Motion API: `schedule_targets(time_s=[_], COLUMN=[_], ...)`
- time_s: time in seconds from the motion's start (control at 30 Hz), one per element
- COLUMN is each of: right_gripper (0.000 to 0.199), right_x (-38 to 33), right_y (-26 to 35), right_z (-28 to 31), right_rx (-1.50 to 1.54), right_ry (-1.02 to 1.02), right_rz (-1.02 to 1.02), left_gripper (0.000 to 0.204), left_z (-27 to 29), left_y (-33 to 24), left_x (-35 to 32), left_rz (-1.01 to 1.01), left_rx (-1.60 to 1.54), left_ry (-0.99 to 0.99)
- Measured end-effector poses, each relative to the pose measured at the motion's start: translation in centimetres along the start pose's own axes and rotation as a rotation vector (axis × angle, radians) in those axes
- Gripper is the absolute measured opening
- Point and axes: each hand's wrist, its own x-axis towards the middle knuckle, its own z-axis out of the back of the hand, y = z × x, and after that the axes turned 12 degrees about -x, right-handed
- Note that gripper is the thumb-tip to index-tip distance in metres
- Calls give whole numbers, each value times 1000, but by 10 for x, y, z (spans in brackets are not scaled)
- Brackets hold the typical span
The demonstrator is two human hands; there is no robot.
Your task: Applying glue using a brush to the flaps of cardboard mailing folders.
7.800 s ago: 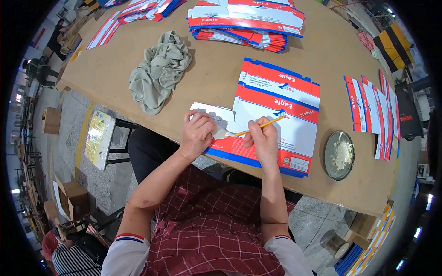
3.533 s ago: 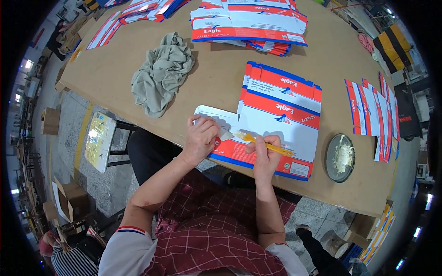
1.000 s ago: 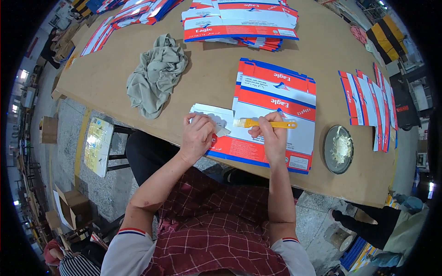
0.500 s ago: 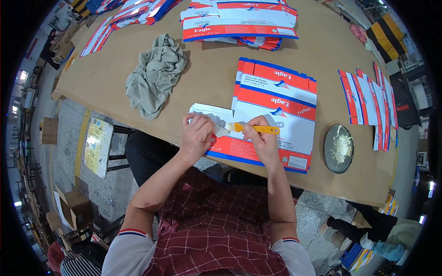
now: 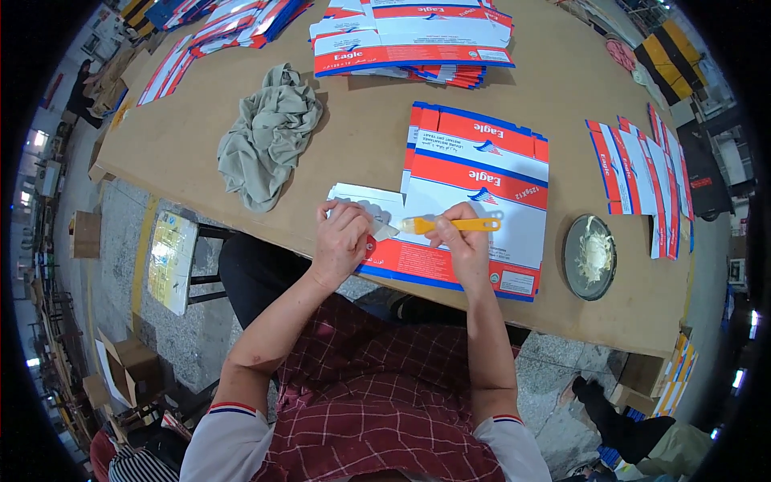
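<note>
A flattened red, white and blue carton (image 5: pixel 482 197) lies on the table in front of me, printed side up. My right hand (image 5: pixel 466 249) is closed round a yellow-handled brush (image 5: pixel 450 226), its pale bristles pointing left, close to a small white cardboard flap (image 5: pixel 388 231). Curled fingers of my left hand (image 5: pixel 343 237) pinch that flap at the carton's left side; the fingertips are partly hidden. On the right, apart from both hands, a dark round dish (image 5: pixel 574 269) holds a white, paste-like mass (image 5: pixel 596 255).
A crumpled grey-green cloth (image 5: pixel 271 136) lies left on the brown table (image 5: pixel 177 145). Stacks of flat cartons (image 5: pixel 414 48) stand at the far side, with more carton pieces (image 5: pixel 642 169) at the right. Another person's leg (image 5: pixel 618 418) shows at lower right.
The brush in my right hand has shifted slightly right, its bristles drawing back from the flap. My left hand keeps its grip. The other person's leg has moved at lower right.
</note>
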Motion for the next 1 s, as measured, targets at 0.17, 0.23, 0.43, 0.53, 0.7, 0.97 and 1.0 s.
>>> schedule_targets(time_s=[0.17,0.23,0.43,0.53,0.7,0.97,1.0], right_gripper=[13,13,12,11,6,13,15], right_x=[5,7,17,21,14,3,10], right_y=[-9,-9,-10,-2,1,-21,-32], right_z=[2,5,8,7,13,7,2], right_rx=[289,375,626,616,672,509,524], right_ry=[-216,-279,-299,-262,-340,-404,-381], right_rz=[28,58,19,10,52,-46,-124], left_gripper=[21,27,23,21,22,69,65], left_z=[-2,-3,-2,7,13,17,23], left_y=[1,-2,-7,-9,17,158,201], left_x=[-2,2,22,30,66,202,206], left_rz=[-71,-127,-137,-81,451,-2,-72], left_rx=[-38,-42,21,53,-404,382,489], left_ry=[-112,-164,305,443,463,210,300])
